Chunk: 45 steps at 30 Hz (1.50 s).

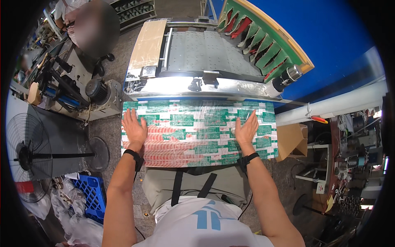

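Across my lap and up against the machine lies a wide flat surface (205, 138) covered in green, white and red printed tape under a shiny clear film. My left hand (135, 127) rests flat on its left part, fingers stretched forward and thumb apart. On the right part my right hand (247, 128) lies with fingers extended and the thumb spread. Neither hand grips anything. Each wrist wears a black band. Just beyond the taped surface runs the machine's shiny metal front bar (177, 87).
Behind the bar is a grey slatted conveyor bed (205, 51), with torn green curtain strips (263, 45) at its right. A standing fan (29, 154) and a blue plastic crate (90, 195) are at left. At right are a cardboard box (293, 142) and a white roll (337, 101).
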Tool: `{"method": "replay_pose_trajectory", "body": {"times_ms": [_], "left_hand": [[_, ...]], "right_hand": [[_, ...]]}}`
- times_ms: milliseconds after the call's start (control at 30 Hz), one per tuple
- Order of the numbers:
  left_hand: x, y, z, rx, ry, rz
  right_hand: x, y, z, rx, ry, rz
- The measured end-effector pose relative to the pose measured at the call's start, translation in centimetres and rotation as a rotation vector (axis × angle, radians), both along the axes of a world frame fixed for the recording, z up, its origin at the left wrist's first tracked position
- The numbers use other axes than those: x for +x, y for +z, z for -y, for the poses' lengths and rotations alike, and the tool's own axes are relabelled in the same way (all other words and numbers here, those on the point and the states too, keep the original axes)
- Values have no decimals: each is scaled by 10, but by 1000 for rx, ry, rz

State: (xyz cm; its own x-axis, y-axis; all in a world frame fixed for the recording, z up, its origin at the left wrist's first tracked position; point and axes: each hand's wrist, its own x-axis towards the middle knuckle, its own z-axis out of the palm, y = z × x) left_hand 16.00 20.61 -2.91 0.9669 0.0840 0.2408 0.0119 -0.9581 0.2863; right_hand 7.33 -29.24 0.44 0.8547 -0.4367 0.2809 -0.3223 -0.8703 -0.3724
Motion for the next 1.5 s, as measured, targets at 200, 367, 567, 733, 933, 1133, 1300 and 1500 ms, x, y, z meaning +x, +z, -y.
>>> {"method": "replay_pose_trajectory", "body": {"times_ms": [200, 367, 567, 733, 933, 1133, 1300, 1500], "left_hand": [[0, 1, 0, -3, -5, 5], [1, 3, 1, 5, -7, -5], [0, 3, 1, 0, -9, 21], [0, 1, 1, 4, -18, 48], [0, 0, 0, 4, -10, 42], [0, 2, 0, 5, -15, 26], [0, 3, 1, 2, -10, 20], [0, 3, 1, -1, -10, 20]], "right_hand": [[9, -1, 4, -13, -14, -12], [14, -1, 7, -4, -25, -7], [9, 1, 4, 12, -13, 5], [2, 2, 0, -14, -8, 4], [1, 1, 0, -4, 3, 18], [7, -3, 3, -25, -10, 16], [11, -3, 6, -17, -4, 7], [11, -3, 6, -9, 0, 8]]}}
